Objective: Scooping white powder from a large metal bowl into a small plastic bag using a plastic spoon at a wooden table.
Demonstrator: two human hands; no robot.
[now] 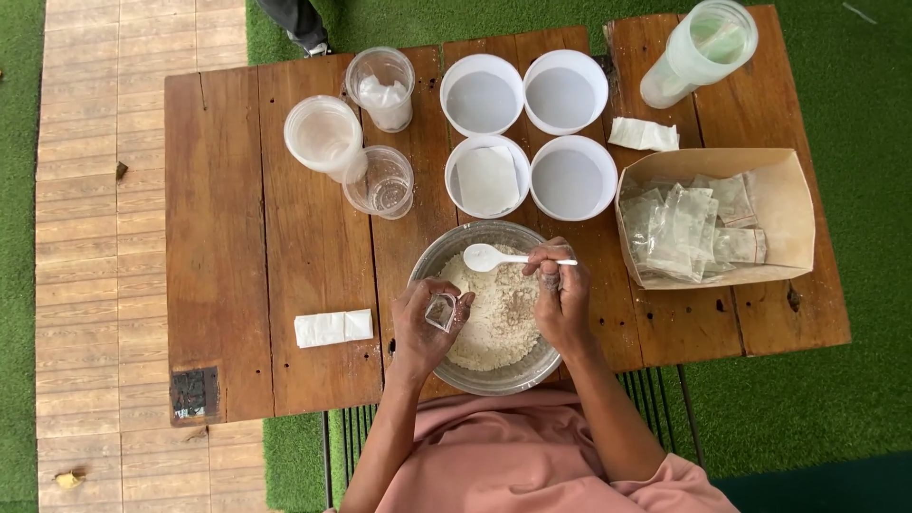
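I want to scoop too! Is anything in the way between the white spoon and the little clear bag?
Nothing visible. The right hand holds the white spoon over the powder in the metal bowl. The left hand holds the small clear bag just beside it, only open air between them.

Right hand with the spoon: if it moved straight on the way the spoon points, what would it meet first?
Probably the metal bowl's far-left rim, since the right hand aims the white spoon leftward over the flour; height is unclear.

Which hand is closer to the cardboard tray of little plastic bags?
Right. The right hand, holding the white spoon, is just left of the cardboard tray; the left hand is farther left, over the bowl.
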